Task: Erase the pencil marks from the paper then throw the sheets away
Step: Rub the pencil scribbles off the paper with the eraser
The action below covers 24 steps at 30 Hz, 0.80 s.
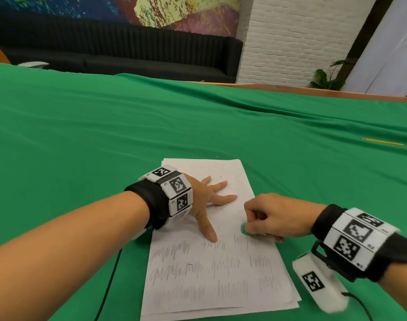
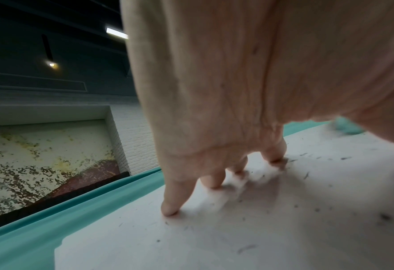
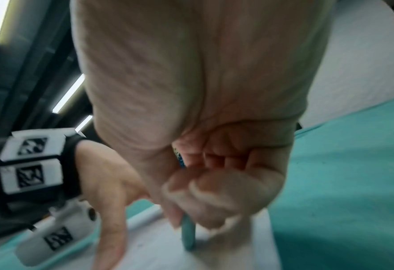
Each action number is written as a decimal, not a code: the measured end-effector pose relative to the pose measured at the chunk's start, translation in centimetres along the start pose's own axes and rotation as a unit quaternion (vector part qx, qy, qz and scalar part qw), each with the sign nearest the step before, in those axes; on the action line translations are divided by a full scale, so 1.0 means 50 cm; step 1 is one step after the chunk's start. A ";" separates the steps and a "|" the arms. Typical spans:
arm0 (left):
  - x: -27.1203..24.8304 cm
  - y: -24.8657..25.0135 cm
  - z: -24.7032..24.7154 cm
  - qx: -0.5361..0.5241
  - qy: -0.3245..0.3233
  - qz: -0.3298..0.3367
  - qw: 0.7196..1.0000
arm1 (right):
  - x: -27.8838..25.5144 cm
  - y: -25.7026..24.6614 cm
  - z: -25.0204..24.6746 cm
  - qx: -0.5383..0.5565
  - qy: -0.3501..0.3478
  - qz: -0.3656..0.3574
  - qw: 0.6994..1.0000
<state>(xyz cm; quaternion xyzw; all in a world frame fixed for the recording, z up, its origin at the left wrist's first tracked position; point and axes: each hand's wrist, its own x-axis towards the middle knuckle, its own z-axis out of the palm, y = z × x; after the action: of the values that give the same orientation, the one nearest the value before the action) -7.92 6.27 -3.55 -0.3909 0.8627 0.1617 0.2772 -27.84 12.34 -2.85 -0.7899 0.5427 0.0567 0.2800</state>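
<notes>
A stack of white paper sheets point(image 1: 221, 269) lies on the green cloth near me. Its lower half carries rows of grey pencil scribbles; its upper half is mostly bare, with dark eraser crumbs. My left hand point(image 1: 209, 200) lies flat on the top sheet, fingers spread and pressing it down point(image 2: 170, 210). My right hand point(image 1: 267, 218) pinches a small green eraser point(image 1: 244, 229) between thumb and fingers, its end on the paper at the top row of scribbles. In the right wrist view the eraser point(image 3: 188, 235) stands upright on the sheet under my curled fingers.
A yellow pencil point(image 1: 382, 141) lies on the green cloth point(image 1: 105, 135) far to the right. A black cable point(image 1: 110, 281) runs along the cloth left of the sheets. A black sofa point(image 1: 128, 49) and a white brick wall stand beyond the table.
</notes>
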 end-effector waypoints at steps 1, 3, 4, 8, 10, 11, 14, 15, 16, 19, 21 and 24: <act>0.001 0.000 0.000 0.001 0.001 0.000 1.000 | -0.005 -0.003 -0.001 0.011 -0.023 -0.001 1.000; 0.001 0.000 0.000 0.003 0.002 0.002 1.000 | 0.000 -0.001 -0.008 -0.021 -0.008 0.010 1.000; 0.002 -0.001 0.000 0.002 0.002 0.003 1.000 | 0.007 0.001 -0.012 -0.044 0.021 0.021 0.999; 0.003 -0.002 0.001 0.003 0.001 0.003 1.000 | 0.009 0.008 -0.010 -0.043 0.046 0.019 0.998; 0.003 -0.002 0.001 0.001 0.001 0.003 1.000 | -0.003 0.003 -0.005 0.001 -0.011 0.009 1.000; 0.003 -0.002 0.002 -0.001 0.002 0.004 1.000 | -0.006 0.002 -0.006 0.015 -0.026 0.009 1.000; 0.004 -0.003 0.002 -0.005 0.005 0.007 1.000 | 0.007 0.013 -0.012 -0.005 0.027 0.029 0.999; 0.004 -0.003 0.002 -0.007 0.005 0.008 1.000 | 0.012 0.016 -0.011 -0.019 0.056 0.034 0.998; 0.004 -0.004 0.003 -0.008 0.005 0.008 1.000 | 0.014 0.017 -0.009 -0.024 0.073 0.035 0.996; 0.002 -0.002 0.002 -0.002 0.006 0.006 1.000 | 0.002 0.013 -0.002 0.014 0.023 0.019 0.999; -0.001 0.000 0.002 -0.002 0.009 0.006 1.000 | -0.005 0.011 -0.005 0.042 -0.020 0.020 0.999; 0.000 -0.001 0.002 -0.003 0.012 0.008 1.000 | 0.010 0.021 -0.016 0.011 0.028 0.043 0.999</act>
<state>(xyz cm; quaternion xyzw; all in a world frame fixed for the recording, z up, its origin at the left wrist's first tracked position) -7.82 6.29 -3.63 -0.3870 0.8685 0.1615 0.2644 -28.75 11.27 -2.80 -0.7640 0.5844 0.0411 0.2705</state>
